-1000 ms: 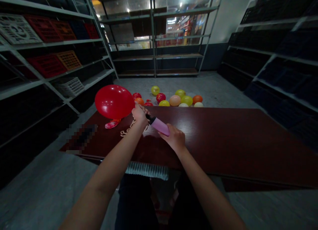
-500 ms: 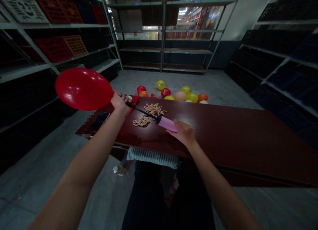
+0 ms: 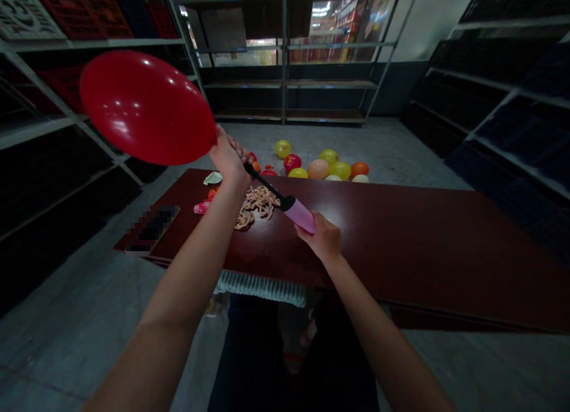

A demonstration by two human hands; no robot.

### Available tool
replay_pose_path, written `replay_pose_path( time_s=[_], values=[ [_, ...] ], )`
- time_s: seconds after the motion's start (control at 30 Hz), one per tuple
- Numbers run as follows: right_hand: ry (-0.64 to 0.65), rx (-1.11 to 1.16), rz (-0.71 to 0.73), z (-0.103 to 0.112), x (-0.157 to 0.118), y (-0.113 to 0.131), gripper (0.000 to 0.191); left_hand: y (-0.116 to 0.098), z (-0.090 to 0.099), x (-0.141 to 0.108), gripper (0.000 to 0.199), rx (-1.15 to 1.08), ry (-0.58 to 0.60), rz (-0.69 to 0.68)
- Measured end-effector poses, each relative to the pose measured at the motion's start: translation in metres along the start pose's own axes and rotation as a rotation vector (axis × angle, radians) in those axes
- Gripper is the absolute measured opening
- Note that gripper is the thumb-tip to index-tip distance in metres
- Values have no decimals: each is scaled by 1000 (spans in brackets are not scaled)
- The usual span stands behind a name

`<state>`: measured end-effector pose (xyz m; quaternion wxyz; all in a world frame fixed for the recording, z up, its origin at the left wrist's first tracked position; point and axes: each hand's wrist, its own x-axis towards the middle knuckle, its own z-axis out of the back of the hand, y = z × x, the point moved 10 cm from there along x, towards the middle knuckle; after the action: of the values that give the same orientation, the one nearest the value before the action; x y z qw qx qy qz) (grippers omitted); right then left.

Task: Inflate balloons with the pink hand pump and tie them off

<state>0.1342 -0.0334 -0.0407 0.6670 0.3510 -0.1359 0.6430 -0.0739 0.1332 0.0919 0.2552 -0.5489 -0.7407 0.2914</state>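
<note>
A large, inflated red balloon hangs in the air at the upper left. My left hand is closed around its neck, where the black front end of a hand balloon pump meets it; the fingers hide the exact joint. In my right hand is the pump's pink barrel, gripped at its near end. The pump's thin black shaft runs between the two hands, slanting up to the left above the table. Below it lies a heap of tan curled pieces, partly behind my left forearm.
On the dark red table lie limp red and pink balloons, a pale green one and a blurred-out flat object. Several inflated balloons rest on the floor beyond. Shelving stands on three sides.
My left hand has risen and moved right, and the red balloon is higher, looks larger and tilts more. My right hand has shifted slightly left, and the pump is steeper. The view has shifted a little.
</note>
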Motion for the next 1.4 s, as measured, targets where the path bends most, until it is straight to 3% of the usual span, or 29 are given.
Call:
replay_pose_path(
  time_s=[0.1, 0.27, 0.4, 0.5, 0.73, 0.9, 1.03, 1.2, 1.4],
  values=[
    [-11, 20, -49, -1, 0, -6, 44, 34, -20, -20, 51, 43, 52, 42],
    [-35, 16, -104, 0, 0, -12, 44, 90, -17, -54, 51, 80, 18, 161],
    [-25, -16, -94, 0, 1, -9, 43, 99, -2, -52, 47, 94, -2, 164],
    [14, -30, -47, -3, 2, -1, 43, 99, 21, -41, 44, 80, -60, 214],
    [72, -76, 137, -5, -1, 21, 47, 71, 80, -17, 42, 11, -163, 224],
    [90, -121, 224, -7, -5, 28, 48, 28, 116, 5, 40, -30, -243, 220],
    [76, -120, 284, -5, -7, 34, 48, -9, 131, 17, 42, -60, -271, 201],
    [36, -111, 263, -2, -7, 31, 46, -29, 113, 16, 48, -64, -196, 114],
    [-69, -65, 176, 6, -6, 18, 44, -28, 60, 7, 53, -65, -118, -1]
  ],
)
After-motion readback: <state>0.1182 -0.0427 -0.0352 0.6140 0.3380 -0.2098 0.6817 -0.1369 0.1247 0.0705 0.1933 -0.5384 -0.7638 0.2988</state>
